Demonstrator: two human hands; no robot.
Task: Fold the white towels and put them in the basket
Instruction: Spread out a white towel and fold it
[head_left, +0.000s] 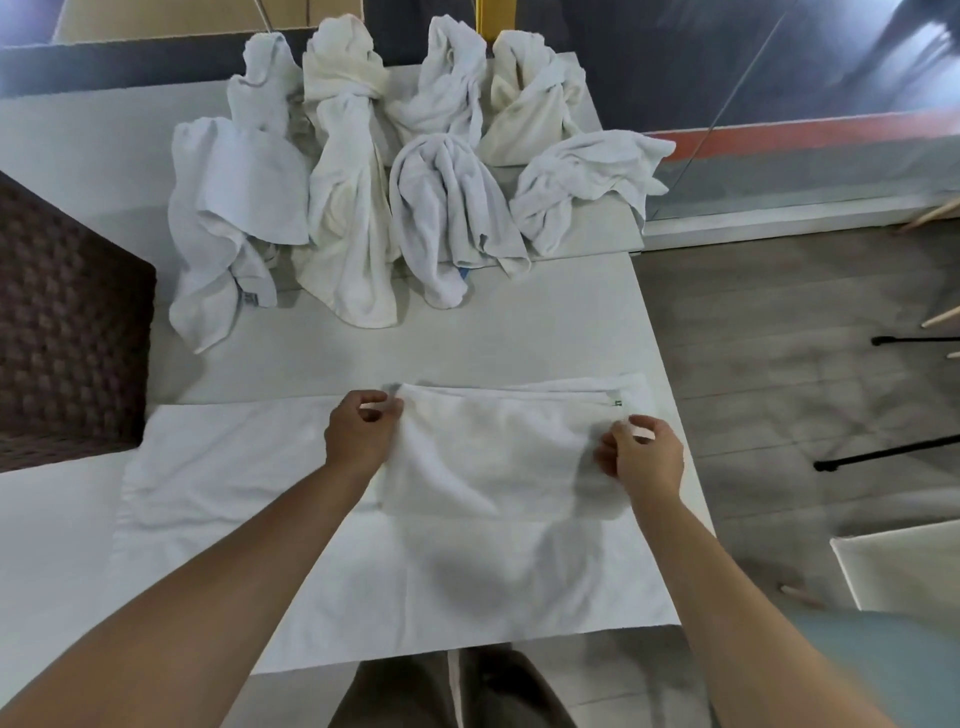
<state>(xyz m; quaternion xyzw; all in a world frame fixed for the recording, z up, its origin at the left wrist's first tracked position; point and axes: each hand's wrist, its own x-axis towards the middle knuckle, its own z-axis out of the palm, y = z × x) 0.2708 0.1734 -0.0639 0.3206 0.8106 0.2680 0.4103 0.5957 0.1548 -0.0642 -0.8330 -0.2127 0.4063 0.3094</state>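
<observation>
While the white towel (249, 519) lies spread flat on the worktop (467, 338), a folded-over layer covers its right half, and both hands are on that flap. The left hand (361, 436) has the flap's far left corner, fingers (375, 401) curled in and pinching the cloth. The right hand (644, 457) pinches the flap's right edge, just below a small green tag (616, 402). At the far end of the worktop a heap of crumpled white towels (415, 171) sits bunched together, well apart from the hands. And there's the dark woven basket (67, 332), on the left side, just beside the spread towel's far left corner.
</observation>
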